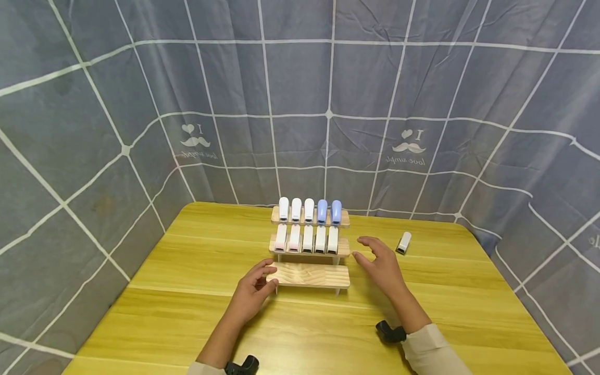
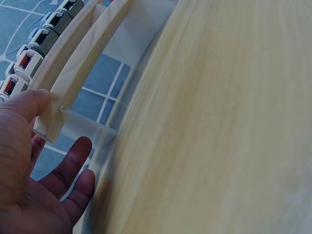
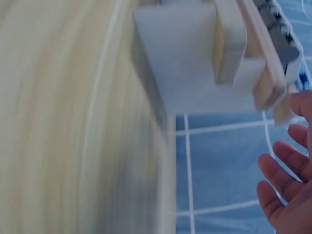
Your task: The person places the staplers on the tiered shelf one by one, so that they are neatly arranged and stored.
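A three-tier wooden display stand (image 1: 309,276) with pale side supports stands on the table. Its lowest shelf is bare. Along the top shelf (image 1: 346,219) sit white staplers (image 1: 296,209) and two blue staplers (image 1: 336,211). The middle shelf (image 1: 344,247) carries several more white staplers (image 1: 320,238), two of them with pink lower parts. My left hand (image 1: 251,292) grips the left end of the lowest shelf, its thumb on the board (image 2: 73,83) in the left wrist view. Right of the stand, my right hand (image 1: 382,264) hovers with fingers spread and nothing held.
One loose white stapler (image 1: 404,243) lies on the yellow wooden table (image 1: 197,250), beyond my right hand. A grey curtain (image 1: 300,140) with white grid lines hangs behind the table and along both sides.
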Demonstrator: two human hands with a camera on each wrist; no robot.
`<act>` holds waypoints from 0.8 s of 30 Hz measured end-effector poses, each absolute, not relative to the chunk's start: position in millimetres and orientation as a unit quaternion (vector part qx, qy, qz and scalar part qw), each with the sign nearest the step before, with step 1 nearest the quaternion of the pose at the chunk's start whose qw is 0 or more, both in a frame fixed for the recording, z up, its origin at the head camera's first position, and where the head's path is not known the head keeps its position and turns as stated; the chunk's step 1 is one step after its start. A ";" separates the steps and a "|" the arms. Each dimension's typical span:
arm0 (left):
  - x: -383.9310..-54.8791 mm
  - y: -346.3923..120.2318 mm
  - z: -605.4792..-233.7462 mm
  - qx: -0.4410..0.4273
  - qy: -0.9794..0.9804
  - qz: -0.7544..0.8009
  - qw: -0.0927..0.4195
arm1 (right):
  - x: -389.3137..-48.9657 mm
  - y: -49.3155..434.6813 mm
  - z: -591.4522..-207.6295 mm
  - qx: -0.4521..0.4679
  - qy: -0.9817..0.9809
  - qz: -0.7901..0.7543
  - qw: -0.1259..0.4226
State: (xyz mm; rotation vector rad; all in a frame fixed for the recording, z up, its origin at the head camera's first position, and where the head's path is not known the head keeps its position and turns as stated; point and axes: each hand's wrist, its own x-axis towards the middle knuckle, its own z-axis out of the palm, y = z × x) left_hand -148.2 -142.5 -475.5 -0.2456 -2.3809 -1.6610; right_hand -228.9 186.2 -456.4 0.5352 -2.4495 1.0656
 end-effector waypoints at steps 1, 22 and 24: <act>-146.0 -141.6 -470.7 -0.084 -0.812 -0.566 0.113 | -231.2 190.0 -457.2 0.190 -0.882 0.380 0.206; -159.7 -151.3 -497.1 -0.089 -0.804 -0.579 0.100 | -276.4 281.4 -465.4 0.152 -0.934 0.305 0.107; -158.7 -149.0 -494.9 -0.084 -0.809 -0.573 0.102 | -279.6 288.7 -468.2 0.144 -0.935 0.305 0.106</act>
